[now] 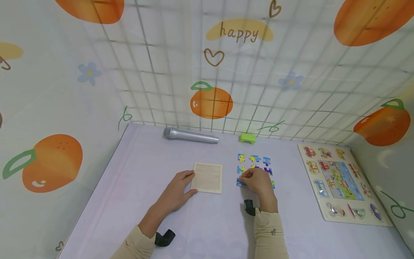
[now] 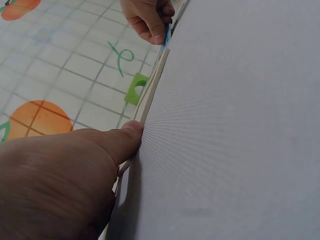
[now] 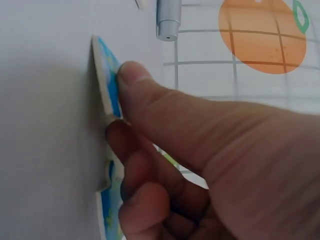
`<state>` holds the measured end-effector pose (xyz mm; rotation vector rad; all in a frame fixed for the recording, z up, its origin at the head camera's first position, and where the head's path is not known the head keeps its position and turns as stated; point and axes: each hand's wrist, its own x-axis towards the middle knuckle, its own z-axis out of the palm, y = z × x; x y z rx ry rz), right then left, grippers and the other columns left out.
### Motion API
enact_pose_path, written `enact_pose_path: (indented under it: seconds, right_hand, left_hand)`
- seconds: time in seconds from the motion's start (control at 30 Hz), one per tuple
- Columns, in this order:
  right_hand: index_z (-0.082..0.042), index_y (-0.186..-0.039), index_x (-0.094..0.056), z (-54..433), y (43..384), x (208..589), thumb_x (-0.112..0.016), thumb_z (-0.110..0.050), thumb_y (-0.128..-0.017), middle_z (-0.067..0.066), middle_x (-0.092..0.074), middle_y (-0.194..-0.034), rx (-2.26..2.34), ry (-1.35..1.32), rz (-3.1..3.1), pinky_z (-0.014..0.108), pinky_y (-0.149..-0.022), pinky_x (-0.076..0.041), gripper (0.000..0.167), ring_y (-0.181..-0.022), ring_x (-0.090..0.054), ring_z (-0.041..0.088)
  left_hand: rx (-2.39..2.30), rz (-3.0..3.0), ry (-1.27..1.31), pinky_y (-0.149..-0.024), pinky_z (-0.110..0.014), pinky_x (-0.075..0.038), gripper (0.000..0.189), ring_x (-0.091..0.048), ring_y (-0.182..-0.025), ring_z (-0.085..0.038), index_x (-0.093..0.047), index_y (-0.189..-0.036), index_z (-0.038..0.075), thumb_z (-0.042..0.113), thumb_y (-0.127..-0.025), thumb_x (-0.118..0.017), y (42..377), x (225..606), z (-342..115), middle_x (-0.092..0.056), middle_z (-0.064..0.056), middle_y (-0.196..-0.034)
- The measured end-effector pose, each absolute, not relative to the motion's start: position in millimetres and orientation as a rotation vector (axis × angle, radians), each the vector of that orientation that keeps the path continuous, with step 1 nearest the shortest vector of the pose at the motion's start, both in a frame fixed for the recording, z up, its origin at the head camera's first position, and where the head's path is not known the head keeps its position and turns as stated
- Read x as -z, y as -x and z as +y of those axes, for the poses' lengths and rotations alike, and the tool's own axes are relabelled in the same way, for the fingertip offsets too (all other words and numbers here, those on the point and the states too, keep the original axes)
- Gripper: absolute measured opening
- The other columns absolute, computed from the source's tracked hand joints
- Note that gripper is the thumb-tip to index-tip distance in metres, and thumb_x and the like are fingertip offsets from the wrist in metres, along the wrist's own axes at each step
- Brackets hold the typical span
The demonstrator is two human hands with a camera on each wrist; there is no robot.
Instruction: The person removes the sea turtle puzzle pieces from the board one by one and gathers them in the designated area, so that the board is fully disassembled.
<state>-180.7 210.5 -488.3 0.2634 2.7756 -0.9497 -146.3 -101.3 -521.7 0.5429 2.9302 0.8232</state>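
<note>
My left hand (image 1: 176, 190) rests against the left side of a square wooden puzzle tray (image 1: 208, 178), fingertips at its left edge and thumb by the lower left corner. In the left wrist view, the thumb (image 2: 131, 131) touches the tray's rim. With thumb and fingers, my right hand (image 1: 258, 181) pinches a blue jigsaw piece (image 3: 107, 75), one end tilted up off the table. Other colourful jigsaw pieces (image 1: 241, 158) lie in rows around and partly beneath this hand, which hides some of them.
Along the back lie a silver microphone (image 1: 191, 136) and a small green block (image 1: 247, 138). A large wooden picture puzzle board (image 1: 318, 208) lies at the right. A fruit-patterned cloth wall (image 1: 174, 97) rises behind the table (image 1: 142, 158).
</note>
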Motion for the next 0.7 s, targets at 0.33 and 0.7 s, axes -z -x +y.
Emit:
enact_pose_path:
  seconds: [0.33, 0.7]
  right_hand:
    - [-0.013, -0.082, -0.072, 206.6, 183.1, 485.3, -0.083, -0.027, -0.085, 0.003, -0.071, -0.082, 0.89, -0.299, 2.789, 0.026, -0.062, -0.041, 0.018, -0.076, -0.059, 0.018]
    - [-0.012, -0.084, -0.073, 204.4, 183.8, 483.1, -0.084, -0.027, -0.085, 0.005, -0.072, -0.085, 0.853, -0.33, 2.785, 0.026, -0.059, -0.041, 0.018, -0.076, -0.059, 0.02]
  left_hand:
    - [-0.82, 2.939, -0.548, -0.119, -0.041, -0.041, 0.068, -0.042, -0.147, -0.027, -0.05, -0.149, 0.001, 0.033, -0.094, -0.075, 149.5, 523.2, -100.3, -0.046, -0.008, -0.156]
    - [-0.831, 2.948, -0.568, -0.119, -0.042, -0.042, 0.068, -0.043, -0.147, -0.028, -0.051, -0.148, 0.001, 0.031, -0.094, -0.076, 152.1, 524.9, -99.0, -0.047, -0.009, -0.155]
